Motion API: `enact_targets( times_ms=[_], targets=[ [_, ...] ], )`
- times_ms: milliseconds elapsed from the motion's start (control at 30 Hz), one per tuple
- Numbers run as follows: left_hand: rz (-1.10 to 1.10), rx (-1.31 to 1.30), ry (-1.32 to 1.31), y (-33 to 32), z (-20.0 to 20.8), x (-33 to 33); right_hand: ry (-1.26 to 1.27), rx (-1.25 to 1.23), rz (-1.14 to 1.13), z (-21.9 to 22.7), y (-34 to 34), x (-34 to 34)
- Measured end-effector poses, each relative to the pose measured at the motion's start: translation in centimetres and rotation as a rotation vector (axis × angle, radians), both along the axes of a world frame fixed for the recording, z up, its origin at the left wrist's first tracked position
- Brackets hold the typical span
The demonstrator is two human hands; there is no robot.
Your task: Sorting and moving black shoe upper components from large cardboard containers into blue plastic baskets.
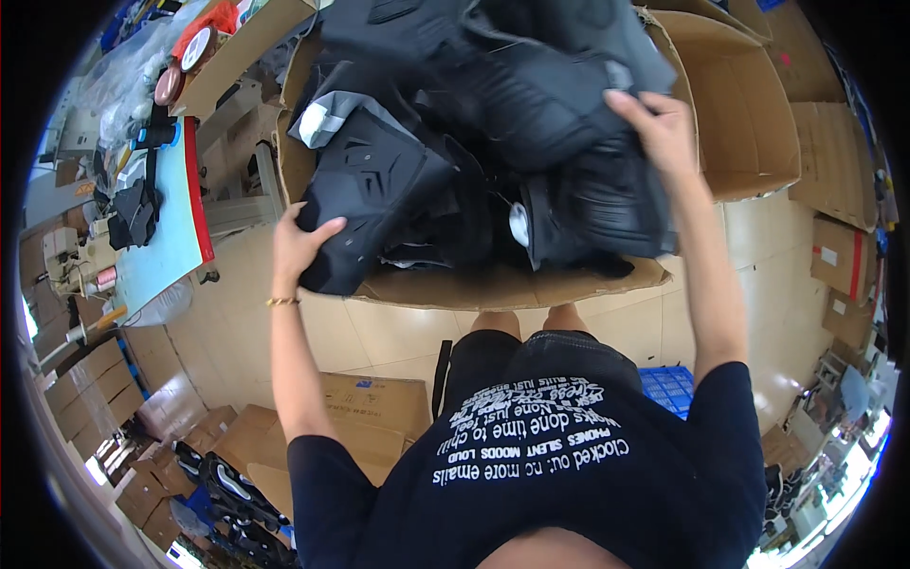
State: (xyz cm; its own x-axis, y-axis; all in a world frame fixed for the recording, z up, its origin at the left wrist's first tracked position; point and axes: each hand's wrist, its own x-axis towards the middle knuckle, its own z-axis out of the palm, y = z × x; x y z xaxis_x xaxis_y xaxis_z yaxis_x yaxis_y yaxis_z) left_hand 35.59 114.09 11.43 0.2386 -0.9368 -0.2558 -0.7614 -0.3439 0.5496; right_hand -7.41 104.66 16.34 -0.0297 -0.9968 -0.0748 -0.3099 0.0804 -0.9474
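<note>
A big open cardboard box [493, 296] in front of me is heaped with black sewn, padded pieces [607, 204]. At its left side my left hand [305, 242] grips the edge of a flat black piece with slit-like cut-outs [374, 185], thumb on top and fingers partly hidden. Next to that piece's upper end shows a grey-and-white folded part [327, 116]. My right hand [664, 133] pinches the edge of a black ribbed piece [550, 104] at the box's right, between thumb and fingers. The lower layers in the box are hidden.
Left of the box stands a light-blue worktable [166, 232] with a red edge and a black thread spool [154, 137]. An open cardboard box [744, 114] adjoins at the right. Behind me are a closed carton [374, 403], a blue crate [666, 387] and black-and-white boots [227, 488].
</note>
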Motion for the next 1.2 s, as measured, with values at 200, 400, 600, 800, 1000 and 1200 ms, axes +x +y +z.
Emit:
enact_targets(
  times_ms=[200, 400, 600, 800, 1000, 1200],
  targets=[
    [-0.150, -0.206, -0.079, 4.1, 5.7, 4.0, 0.190, 0.024, 0.346, 4.9, 3.3, -8.0],
    [-0.440, 0.182, -0.365, 4.0, -6.9, 2.7, 0.452, 0.340, 0.709, -12.4, 6.9, -10.6],
    [-0.472, 0.347, -0.685, 7.0, -10.5, 0.0, 1.023, 0.308, 0.312, -14.9, 6.2, -6.7],
    [-0.149, -0.033, -0.748, 6.3, 0.9, -3.2, 0.660, -0.225, 0.587, -5.5, 8.8, -1.6],
    [-0.683, 0.295, -0.433, 1.7, -3.2, -10.3, 0.848, -0.255, 0.851, -11.3, 13.1, 5.4],
    [-0.685, 0.222, -0.525, 4.9, -13.3, -12.3, 0.930, -0.129, 0.815, -19.2, 13.4, 8.2]
  ],
)
